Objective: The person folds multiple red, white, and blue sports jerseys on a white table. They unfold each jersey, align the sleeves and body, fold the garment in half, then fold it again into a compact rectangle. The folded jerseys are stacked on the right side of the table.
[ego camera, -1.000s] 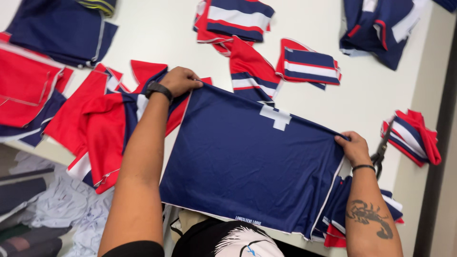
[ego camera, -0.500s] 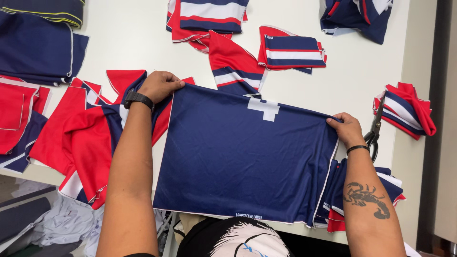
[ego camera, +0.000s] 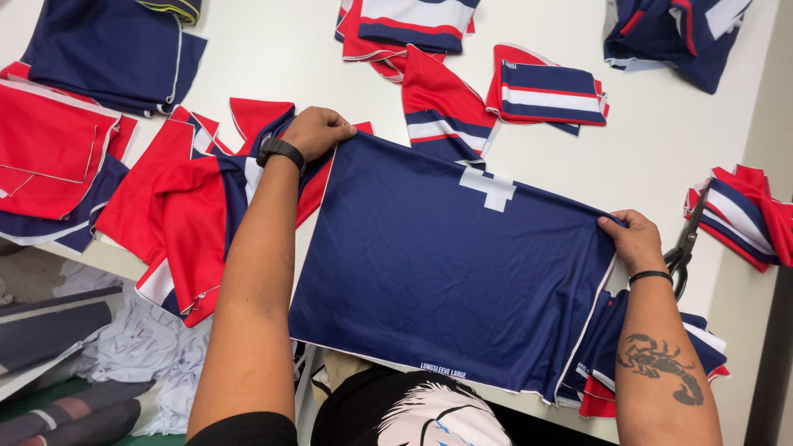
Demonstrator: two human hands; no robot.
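So the big navy-blue fabric panel point(ego camera: 450, 272) barely moved, still stretched flat on the white table point(ego camera: 273, 58). Left hand point(ego camera: 316, 130) and right hand point(ego camera: 634, 241) keep their fingers pinched shut on its top corners, so the spreading continues.

Single head-worn view, looking steeply down from close above onto the white desk point(ego camera: 661, 149); the wearer's forearms enter from the bottom edge.

Table point(ego camera: 273, 58): white, carries all the cloth pieces.
Scissors point(ego camera: 684, 246): at 3 o'clock, dark handles, lying beside a striped bundle point(ego camera: 743, 216) of red, navy and white.
Striped pieces point(ego camera: 547, 91): at 12 o'clock, folded, red with navy and white bands.
Navy pile point(ego camera: 107, 58): at 10 o'clock.
Red panels point(ego camera: 49, 149): at 9 o'clock, overlapping the table edge.
White scraps point(ego camera: 140, 347): at 7 o'clock, on the floor.
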